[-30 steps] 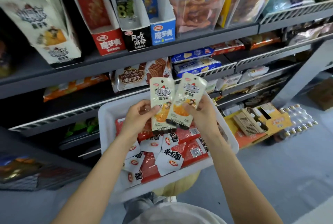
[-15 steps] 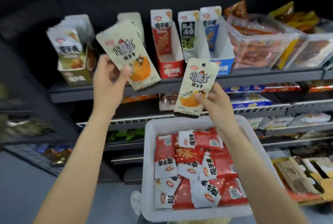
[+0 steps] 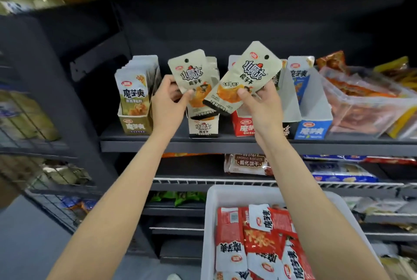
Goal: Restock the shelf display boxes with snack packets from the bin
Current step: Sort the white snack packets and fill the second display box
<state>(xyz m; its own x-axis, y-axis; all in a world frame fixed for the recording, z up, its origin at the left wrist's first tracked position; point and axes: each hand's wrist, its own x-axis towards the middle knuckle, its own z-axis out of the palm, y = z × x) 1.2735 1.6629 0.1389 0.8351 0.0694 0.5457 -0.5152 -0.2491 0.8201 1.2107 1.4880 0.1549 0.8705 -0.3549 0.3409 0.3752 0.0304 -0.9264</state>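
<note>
My left hand [image 3: 168, 106] grips a cream snack packet [image 3: 191, 74] and holds it upright over the matching cream display box [image 3: 203, 127] on the top shelf. A second cream packet [image 3: 247, 76], tilted to the right, is pinched in my right hand [image 3: 261, 103] just right of the first, in front of the red display box [image 3: 244, 127]. The two packets overlap at their lower edges. Down at the lower right stands the white bin [image 3: 208, 223], holding several red-and-white packets [image 3: 259, 246].
An olive display box [image 3: 135, 108] full of packets stands left of my hands. A blue display box [image 3: 312, 129] and clear tubs [image 3: 365, 103] of snacks stand on the right. Lower shelves hold biscuit packs [image 3: 248, 163]. A dark upright panel borders the shelf on the left.
Both hands rose from above the bin to the top shelf. The left packet moved right, over the cream box. The right packet came up beside it. My view swung up and left.
</note>
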